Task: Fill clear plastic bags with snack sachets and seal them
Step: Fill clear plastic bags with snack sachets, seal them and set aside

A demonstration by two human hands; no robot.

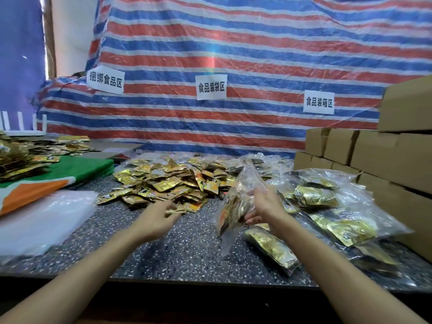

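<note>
A heap of gold and orange snack sachets [168, 183] lies in the middle of the speckled table [182, 251]. My left hand [159, 218] reaches into the heap's near edge, its fingers curled around a few sachets [174, 211]. My right hand [265, 206] grips a clear plastic bag [236, 206] partly filled with sachets. The bag is lifted off the table with its mouth upward. Filled clear bags [327, 213] are piled to the right of that hand.
A stack of empty clear bags [44, 220] lies at the left, beside a green and orange cloth [58, 176] with more sachets [21, 157] behind it. Cardboard boxes [378, 155] are stacked at the right. A striped tarpaulin [233, 66] with paper labels hangs behind.
</note>
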